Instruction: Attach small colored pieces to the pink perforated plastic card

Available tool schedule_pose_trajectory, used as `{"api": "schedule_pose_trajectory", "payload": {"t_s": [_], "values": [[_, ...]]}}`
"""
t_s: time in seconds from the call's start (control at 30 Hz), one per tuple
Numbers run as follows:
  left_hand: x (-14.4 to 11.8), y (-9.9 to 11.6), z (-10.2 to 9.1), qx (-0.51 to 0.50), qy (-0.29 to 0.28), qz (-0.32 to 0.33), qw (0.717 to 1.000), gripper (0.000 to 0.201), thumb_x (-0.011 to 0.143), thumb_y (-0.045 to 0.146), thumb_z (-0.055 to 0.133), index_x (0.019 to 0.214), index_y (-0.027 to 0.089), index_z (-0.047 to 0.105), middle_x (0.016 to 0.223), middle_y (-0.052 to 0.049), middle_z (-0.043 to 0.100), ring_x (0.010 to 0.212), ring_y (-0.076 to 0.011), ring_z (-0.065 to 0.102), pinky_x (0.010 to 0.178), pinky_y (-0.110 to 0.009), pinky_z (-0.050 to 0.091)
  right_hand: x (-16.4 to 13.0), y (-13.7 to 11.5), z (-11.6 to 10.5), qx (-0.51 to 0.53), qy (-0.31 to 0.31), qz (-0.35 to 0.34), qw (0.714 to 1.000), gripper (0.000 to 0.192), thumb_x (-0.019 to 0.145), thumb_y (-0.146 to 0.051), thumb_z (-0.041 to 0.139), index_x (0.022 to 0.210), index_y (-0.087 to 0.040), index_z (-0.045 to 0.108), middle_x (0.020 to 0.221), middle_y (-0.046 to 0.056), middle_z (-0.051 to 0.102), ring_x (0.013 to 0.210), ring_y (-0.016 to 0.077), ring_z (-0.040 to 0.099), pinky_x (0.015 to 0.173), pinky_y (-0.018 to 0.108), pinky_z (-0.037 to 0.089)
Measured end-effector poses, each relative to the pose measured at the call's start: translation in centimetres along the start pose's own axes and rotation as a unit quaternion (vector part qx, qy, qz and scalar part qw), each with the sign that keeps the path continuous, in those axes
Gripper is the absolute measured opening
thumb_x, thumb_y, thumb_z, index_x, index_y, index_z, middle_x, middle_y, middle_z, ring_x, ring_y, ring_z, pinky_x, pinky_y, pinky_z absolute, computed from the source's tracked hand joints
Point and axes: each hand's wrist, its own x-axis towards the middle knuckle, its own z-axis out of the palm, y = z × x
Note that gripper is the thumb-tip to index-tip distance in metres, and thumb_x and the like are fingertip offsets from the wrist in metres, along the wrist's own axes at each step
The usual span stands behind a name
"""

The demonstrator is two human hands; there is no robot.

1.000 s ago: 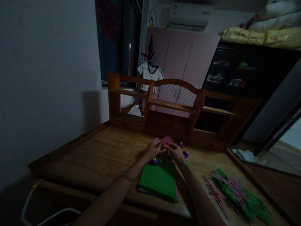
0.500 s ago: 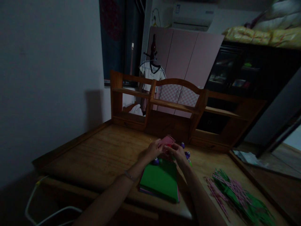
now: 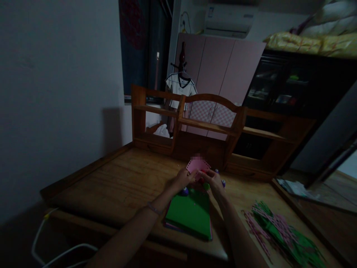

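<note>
Head view, dim light: two bare hands meet over the wooden bench [image 3: 125, 178], seen from my remote post. Taking the hands as the centre of the dial, the pink sheet [image 3: 198, 165] rises toward 12 o'clock, a row of small holes along its edges, its far tip blurred out. The left hand [image 3: 185, 179] has its grip closed on the sheet's near left side. The right hand [image 3: 213, 181] has its grip pinched around a small red piece [image 3: 203, 174] at the sheet's right side; how tightly, I cannot tell. A green round piece [image 3: 206, 186] shows just below the right fingers, held or loose, I cannot say.

At 6 o'clock lies a green stack [image 3: 189, 214]; a purple piece [image 3: 184, 191] sits between 7 and 8, and two more purple pieces [image 3: 223, 183] stand near 3. Farther out at 4, pink and green strips [image 3: 287, 230] lie heaped.

My concern: the sheet looks thin, so a sideways tug by the right hand could tear it between holes or bend it. A slack left grip could let it slip. A swinging right wrist might knock the nearest purple pieces; poor light makes misalignment easy to miss.
</note>
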Motion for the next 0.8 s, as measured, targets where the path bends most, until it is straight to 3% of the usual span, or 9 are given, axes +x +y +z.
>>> {"api": "schedule_pose_trajectory", "payload": {"t_s": [0.23, 0.4, 0.6, 0.8], "values": [[-0.2, 0.0, 0.3, -0.01, 0.072, 0.003, 0.997, 0.024, 0.079, 0.038, 0.056, 0.084, 0.017, 0.067, 0.076, -0.006, 0.064, 0.075, -0.0168, 0.059, 0.066, -0.025, 0.045, 0.0, 0.1, 1.0, -0.018, -0.041, -0.012, 0.999, 0.034, 0.064, -0.043, 0.074, 0.081, -0.015, 0.064, 0.069, 0.003, 0.064, 0.057, 0.0145, 0.057, 0.053, 0.024, 0.043], [0.1, -0.8, 0.5, 0.0, 0.101, 0.019, 0.995, 0.024, 0.078, 0.039, 0.058, 0.088, 0.019, 0.064, 0.088, -0.006, 0.063, 0.086, -0.0173, 0.056, 0.076, -0.028, 0.045, 0.0, 0.6, 1.0, -0.018, -0.061, -0.007, 0.998, 0.036, 0.067, -0.045, 0.072, 0.088, -0.016, 0.063, 0.07, 0.002, 0.063, 0.057, 0.0153, 0.059, 0.05, 0.023, 0.042], [0.1, -0.2, -0.1, 0.021, 0.076, 0.089, 0.993, 0.031, 0.086, 0.042, 0.045, 0.077, 0.017, 0.06, 0.078, -0.003, 0.059, 0.07, -0.0122, 0.053, 0.065, -0.023, 0.042, 0.2, 0.8, 1.0, 0.025, -0.043, 0.008, 0.999, 0.037, 0.065, -0.043, 0.074, 0.09, -0.018, 0.062, 0.074, 0.002, 0.063, 0.058, 0.0156, 0.059, 0.051, 0.024, 0.044], [0.0, 0.5, -0.7, 0.047, 0.062, 0.127, 0.989, 0.033, 0.09, 0.04, 0.04, 0.077, 0.017, 0.058, 0.077, -0.002, 0.056, 0.07, -0.0112, 0.052, 0.065, -0.022, 0.039, 0.0, 0.7, 1.1, 0.046, -0.044, 0.009, 0.998, 0.035, 0.066, -0.042, 0.074, 0.09, -0.018, 0.062, 0.069, 0.0, 0.061, 0.053, 0.013, 0.055, 0.049, 0.024, 0.042]]}}
